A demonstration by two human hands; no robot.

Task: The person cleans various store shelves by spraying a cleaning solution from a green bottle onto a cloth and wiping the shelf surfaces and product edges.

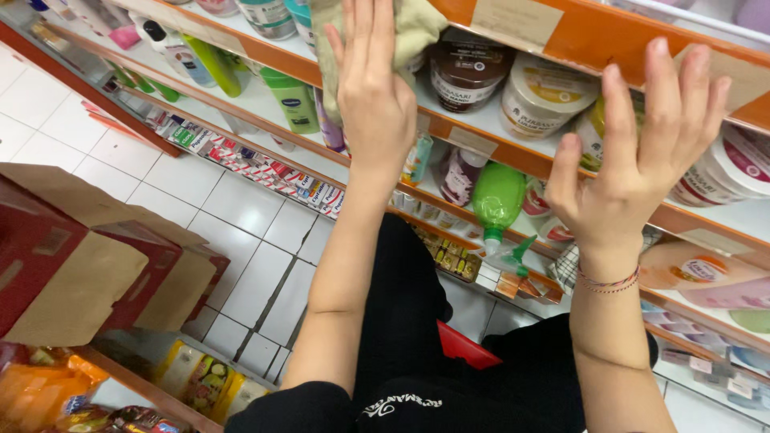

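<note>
My left hand [370, 90] lies flat, fingers together, pressing a pale yellow-green cloth [417, 30] against the orange front edge of a shop shelf [513, 152]. My right hand [642, 152] is raised with fingers spread, palm toward the shelf, in front of a white round tub [539, 95] and a pink-and-white tub [734, 168]; it holds nothing. A dark brown jar [465, 74] stands on the shelf between my hands. A thread bracelet [608, 282] circles my right wrist.
Lower shelves hold a green spray bottle [496, 200], green bottles [293, 100] and small boxes. Open red-and-brown cardboard boxes [88, 256] stand on the white tiled floor at left. A red object [465, 346] lies near my black-clothed legs.
</note>
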